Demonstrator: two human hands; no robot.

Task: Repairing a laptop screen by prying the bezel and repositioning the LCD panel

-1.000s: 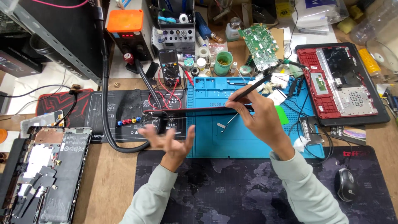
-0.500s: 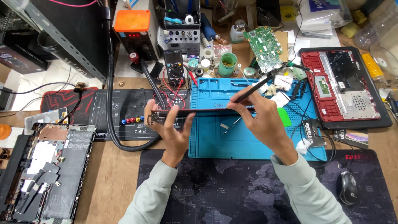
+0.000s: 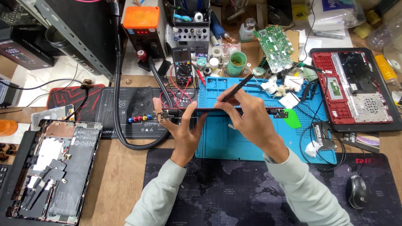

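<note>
Head view: left hand [image 3: 183,125] and right hand [image 3: 250,113] clamp one laptop lid [image 3: 222,110] edge-up over the blue mat [image 3: 222,142]; right also pinches one black stylus [image 3: 237,88].

We are seeing the multimeter [image 3: 183,65] lying at twelve o'clock of the mat [image 3: 234,142], the mouse [image 3: 358,191] at four.

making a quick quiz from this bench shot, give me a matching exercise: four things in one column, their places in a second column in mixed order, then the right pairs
Things:
1. computer mouse
2. green circuit board
3. red laptop shell
4. opened laptop base

Places:
A. far left, on the wooden desk
B. far right, on a black tray
C. lower right, on the dark map-print mat
D. top, behind the blue work mat

Pairs: 1-C, 2-D, 3-B, 4-A
</note>
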